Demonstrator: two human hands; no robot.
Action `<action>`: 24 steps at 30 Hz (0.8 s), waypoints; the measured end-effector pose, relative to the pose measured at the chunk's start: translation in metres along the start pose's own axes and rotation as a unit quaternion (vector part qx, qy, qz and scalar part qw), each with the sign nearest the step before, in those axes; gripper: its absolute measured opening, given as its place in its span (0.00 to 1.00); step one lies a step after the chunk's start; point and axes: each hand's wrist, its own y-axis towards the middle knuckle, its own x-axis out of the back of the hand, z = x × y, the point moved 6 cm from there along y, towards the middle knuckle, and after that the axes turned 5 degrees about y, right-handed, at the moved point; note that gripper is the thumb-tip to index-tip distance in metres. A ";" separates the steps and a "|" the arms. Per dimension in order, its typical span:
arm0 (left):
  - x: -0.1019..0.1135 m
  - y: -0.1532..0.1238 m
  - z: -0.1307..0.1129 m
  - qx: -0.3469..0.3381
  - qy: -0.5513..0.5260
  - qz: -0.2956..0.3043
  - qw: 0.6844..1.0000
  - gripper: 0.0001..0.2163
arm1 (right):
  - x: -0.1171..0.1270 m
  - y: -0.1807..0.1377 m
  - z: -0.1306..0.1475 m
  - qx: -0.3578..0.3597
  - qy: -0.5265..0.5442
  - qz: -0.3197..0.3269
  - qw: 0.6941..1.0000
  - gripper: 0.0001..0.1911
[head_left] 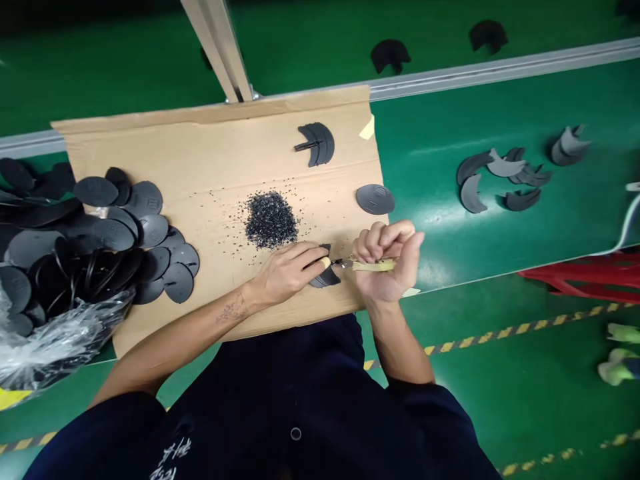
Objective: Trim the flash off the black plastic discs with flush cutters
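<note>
My left hand [284, 273] grips a black curved plastic part [328, 277] low over the cardboard, near its front edge. Yellow-handled nippers [373, 265] are held in my right hand [387, 270], with their jaws at the right side of that part. Fingers hide some of the part, so I cannot tell whether the blades touch it. Beyond my left hand is a heap of small black trimmings [271, 220]. A flat black oval piece [375, 199] lies above my right hand, and a stack of curved black parts [319, 144] rests farther back.
A large pile of black oval pieces [145, 198] covers the left side, beside a clear plastic bag [65, 337]. Several curved parts [473, 193] lie on the green tabletop [425, 147] to the right. A metal post [220, 47] rises behind the cardboard [215, 143]. A red stool [585, 275] stands at right.
</note>
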 end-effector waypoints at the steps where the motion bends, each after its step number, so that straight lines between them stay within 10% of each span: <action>1: 0.000 0.000 0.000 0.001 0.000 0.001 1.000 0.08 | 0.000 0.000 -0.001 0.005 -0.004 0.002 1.000 0.26; 24: -0.003 -0.003 0.003 0.018 -0.017 0.029 0.999 0.09 | -0.008 -0.008 -0.006 0.052 -0.077 0.019 0.996 0.24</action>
